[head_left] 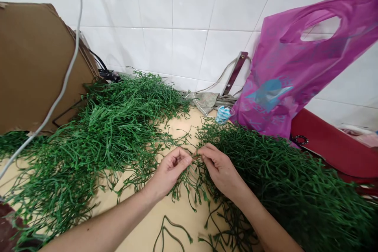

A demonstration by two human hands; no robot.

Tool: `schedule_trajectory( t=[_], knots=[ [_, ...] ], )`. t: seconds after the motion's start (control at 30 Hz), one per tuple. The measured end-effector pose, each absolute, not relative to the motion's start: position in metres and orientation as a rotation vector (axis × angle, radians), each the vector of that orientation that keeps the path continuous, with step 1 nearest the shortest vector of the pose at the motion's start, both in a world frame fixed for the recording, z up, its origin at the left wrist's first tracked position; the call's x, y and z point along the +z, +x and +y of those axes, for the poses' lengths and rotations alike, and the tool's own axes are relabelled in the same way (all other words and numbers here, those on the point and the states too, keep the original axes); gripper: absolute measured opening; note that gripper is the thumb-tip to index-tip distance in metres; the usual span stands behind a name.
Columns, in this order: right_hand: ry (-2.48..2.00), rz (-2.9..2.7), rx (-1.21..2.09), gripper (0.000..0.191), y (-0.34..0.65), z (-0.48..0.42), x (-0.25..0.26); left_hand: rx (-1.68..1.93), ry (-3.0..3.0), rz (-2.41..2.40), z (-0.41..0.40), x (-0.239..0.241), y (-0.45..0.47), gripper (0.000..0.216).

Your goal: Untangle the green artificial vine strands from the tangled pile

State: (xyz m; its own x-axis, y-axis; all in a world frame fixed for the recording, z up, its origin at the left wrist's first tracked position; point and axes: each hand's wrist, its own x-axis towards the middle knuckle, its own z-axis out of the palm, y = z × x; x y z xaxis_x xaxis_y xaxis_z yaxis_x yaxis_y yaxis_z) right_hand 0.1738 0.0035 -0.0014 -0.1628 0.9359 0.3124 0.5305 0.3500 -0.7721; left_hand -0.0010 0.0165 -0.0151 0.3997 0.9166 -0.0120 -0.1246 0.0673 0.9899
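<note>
My left hand [170,168] and my right hand [221,168] meet at the middle of a cream table [180,220]. Both pinch the same thin green plastic sprig [195,158] between thumb and fingers. Its branching stems hang down below my hands. A big heap of the same green sprigs [112,126] lies to the left. Another heap [295,181] spreads to the right, under my right forearm. One loose sprig [171,232] lies on the table near the front edge.
A brown cardboard sheet [32,63] leans on the white tiled wall at the left, with a white cable [63,86] hanging across it. A pink plastic bag [298,71] stands at the right. Beside it lies a red bag [333,145]. Cloth and cables lie at the back.
</note>
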Motion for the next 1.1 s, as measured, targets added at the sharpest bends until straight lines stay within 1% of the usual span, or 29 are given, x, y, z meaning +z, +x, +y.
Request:
schedule_trajectory(
  t=[0.17,0.27,0.43,0.5,0.63,0.73,0.93,1.1],
  knots=[
    [-1.336,-1.733,0.556,0.029,0.185,0.008,-0.012,0.949,1.235,0.812,0.015,-0.017,-0.003,0.036],
    [-1.353,-1.699,0.542,0.027,0.187,0.009,-0.015,0.989,1.113,0.821,0.015,-0.017,-0.002,0.036],
    [-1.393,-1.717,0.545,0.024,0.187,0.0,0.004,1.005,0.895,0.784,0.016,-0.021,0.001,0.034],
    [-1.436,-1.769,0.431,0.022,0.192,-0.006,0.023,1.023,0.856,0.752,0.018,-0.023,0.001,0.031],
    [-1.489,-1.788,0.004,0.021,0.196,-0.024,0.067,1.053,0.823,0.701,0.02,-0.02,-0.001,0.028],
    [-1.431,-1.829,-0.135,0.018,0.187,-0.036,0.083,1.059,0.867,0.666,0.02,-0.013,-0.003,0.026],
    [-1.209,-2.084,-0.08,0.018,0.161,-0.041,0.073,1.046,0.968,0.678,0.022,-0.004,-0.01,0.027],
    [-1.151,-2.278,-0.18,0.02,0.14,-0.031,0.071,1.008,1.015,0.679,0.023,-0.006,-0.008,0.028]
  ],
)
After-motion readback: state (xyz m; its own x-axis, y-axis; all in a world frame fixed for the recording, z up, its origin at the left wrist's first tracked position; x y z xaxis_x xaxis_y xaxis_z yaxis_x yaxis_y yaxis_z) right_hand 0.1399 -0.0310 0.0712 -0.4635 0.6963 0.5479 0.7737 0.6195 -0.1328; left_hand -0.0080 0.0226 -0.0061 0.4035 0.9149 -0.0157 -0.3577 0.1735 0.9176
